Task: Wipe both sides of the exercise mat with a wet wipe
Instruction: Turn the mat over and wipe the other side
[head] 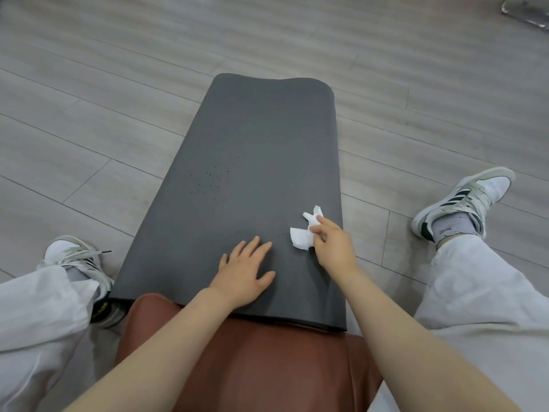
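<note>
Right beneath your forearms sits a brown leather seat (246, 361), and the near edge of the dark grey exercise mat (246, 138) is draped over its front. From there the mat runs away from you across a grey wood-plank floor (89, 84), its far end curling up in a soft fold. A scatter of small dark specks marks the mat beyond your left hand. Your left hand (242, 270) lies flat on the mat near its close edge, fingers straight and spread, palm pressing down, holding nothing. Just to its right, your right hand (334, 243) pinches a crumpled white wet wipe (303, 236) between thumb and curled fingers; the wipe touches the mat close to its right border, with loose corners sticking out beyond and to the left of your fingertips. Your legs in pale loose trousers (475, 292) splay out on both sides of the mat, a white sneaker with dark stripes (466, 200) well off to the right of your right hand and its partner (77, 260) to the left of your left hand, beside the mat's edge. Metal chair legs (523, 10) show at the far right corner of the room.
</note>
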Available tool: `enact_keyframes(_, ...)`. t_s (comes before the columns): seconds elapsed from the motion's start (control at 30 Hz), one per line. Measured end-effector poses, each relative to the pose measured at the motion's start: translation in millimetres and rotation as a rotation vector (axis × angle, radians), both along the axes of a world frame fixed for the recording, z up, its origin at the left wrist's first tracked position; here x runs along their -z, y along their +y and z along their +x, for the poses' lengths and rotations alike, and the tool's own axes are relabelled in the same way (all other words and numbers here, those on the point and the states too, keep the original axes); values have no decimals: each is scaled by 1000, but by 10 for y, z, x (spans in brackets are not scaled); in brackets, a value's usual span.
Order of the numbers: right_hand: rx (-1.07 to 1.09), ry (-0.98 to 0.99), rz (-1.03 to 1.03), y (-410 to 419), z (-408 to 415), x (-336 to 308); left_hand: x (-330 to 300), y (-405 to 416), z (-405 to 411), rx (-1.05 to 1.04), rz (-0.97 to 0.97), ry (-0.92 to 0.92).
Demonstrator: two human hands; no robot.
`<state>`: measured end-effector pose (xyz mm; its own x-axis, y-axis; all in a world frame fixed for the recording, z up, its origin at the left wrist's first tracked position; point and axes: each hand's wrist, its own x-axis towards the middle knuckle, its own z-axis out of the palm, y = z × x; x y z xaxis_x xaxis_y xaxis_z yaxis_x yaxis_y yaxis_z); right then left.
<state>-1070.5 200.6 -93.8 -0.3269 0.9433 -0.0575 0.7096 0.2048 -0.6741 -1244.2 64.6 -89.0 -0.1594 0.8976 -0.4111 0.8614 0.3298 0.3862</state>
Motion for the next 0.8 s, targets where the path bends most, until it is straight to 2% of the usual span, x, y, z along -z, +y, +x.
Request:
enact_keyframes(0.13,189,110,-82,45,9,45,143,-41,151,58,-71,65)
enact_keyframes(0.23,332,53,-187,159,28,166,234,-72,128,72,-111,79)
enact_keyframes(0.37,506,227,-640,289,134,186,296,-70,116,77,-126,78)
enact_keyframes(0.47,480,243,-772,357,180,195,340,-80,127,81,-124,94)
enact_keyframes(0.63,459,76,-545,355,49,222,407,-116,117,70,-121,110)
enact_keyframes(0.8,376,-68,-155,347,-112,-136,413,-106,128,34,-23,74)
